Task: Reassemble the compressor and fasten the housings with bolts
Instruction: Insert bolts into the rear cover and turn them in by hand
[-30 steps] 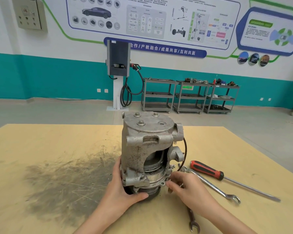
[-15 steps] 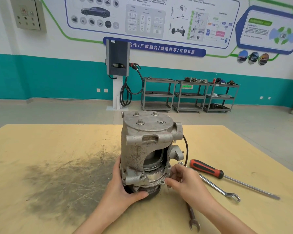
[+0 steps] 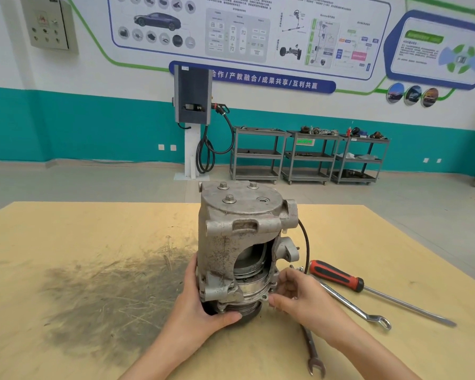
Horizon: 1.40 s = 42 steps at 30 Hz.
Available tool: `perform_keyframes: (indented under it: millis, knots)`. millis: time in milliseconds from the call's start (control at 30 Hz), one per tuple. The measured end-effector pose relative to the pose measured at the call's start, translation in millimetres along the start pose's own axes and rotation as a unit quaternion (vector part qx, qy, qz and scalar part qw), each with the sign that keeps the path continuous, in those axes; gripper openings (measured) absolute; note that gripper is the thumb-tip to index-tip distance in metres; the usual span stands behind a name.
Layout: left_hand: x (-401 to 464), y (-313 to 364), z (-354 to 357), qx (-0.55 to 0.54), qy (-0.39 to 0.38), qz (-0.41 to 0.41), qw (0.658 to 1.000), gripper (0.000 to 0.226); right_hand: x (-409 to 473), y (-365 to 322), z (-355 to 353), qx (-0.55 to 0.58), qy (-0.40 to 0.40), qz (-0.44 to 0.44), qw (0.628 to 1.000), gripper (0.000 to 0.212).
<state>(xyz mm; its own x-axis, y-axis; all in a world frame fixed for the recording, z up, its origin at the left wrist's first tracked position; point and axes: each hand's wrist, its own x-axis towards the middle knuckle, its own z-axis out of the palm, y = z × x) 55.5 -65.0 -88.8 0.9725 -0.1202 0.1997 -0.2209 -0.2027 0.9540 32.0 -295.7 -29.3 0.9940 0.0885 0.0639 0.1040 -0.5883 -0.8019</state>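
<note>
Both hands sit low at centre frame: my left hand [image 3: 200, 305] cups the upright grey cast-metal compressor [image 3: 242, 250] at its base, my right hand [image 3: 296, 294] pinches its lower flange, seemingly aligning housings before bolts go in.

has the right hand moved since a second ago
Yes. The right hand shifted left, away from the red screwdriver and onto the compressor base.

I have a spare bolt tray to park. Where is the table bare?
Bare: the far table behind the compressor, and the stained stretch beyond the left hand. Crowded: right of the right hand, where screwdriver and two wrenches lie.
</note>
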Motion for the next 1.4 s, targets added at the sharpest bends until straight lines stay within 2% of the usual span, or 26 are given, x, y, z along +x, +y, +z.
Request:
perform_keyframes:
  millis: [133, 267, 667, 867, 1067, 1400]
  knots:
    - [1, -5, 1, 0.005, 0.005, -0.001, 1.000, 0.136, 1, 0, 4, 0.020, 0.031, -0.011, 0.999, 0.018]
    - [2, -7, 1, 0.004, 0.009, 0.000, 1.000, 0.133, -1, 1, 4, 0.028, 0.006, -0.024, 0.999, 0.011]
    - [2, -5, 1, -0.013, 0.004, 0.009, 1.000, 0.134, 3, 4, 8, 0.041, 0.044, -0.022, 0.998, 0.018]
    - [1, -5, 0, -0.012, -0.003, 0.011, 1.000, 0.136, 0, 6, 4, 0.052, 0.020, -0.027, 0.998, 0.006]
    - [1, -3, 1, -0.011, -0.004, 0.006, 1.000, 0.134, 1, 3, 12, 0.056, 0.074, -0.015, 0.996, 0.018]
    - [1, -5, 1, 0.005, 0.001, 0.000, 1.000, 0.135, -2, 3, 9, 0.040, 0.033, -0.034, 0.998, 0.014]
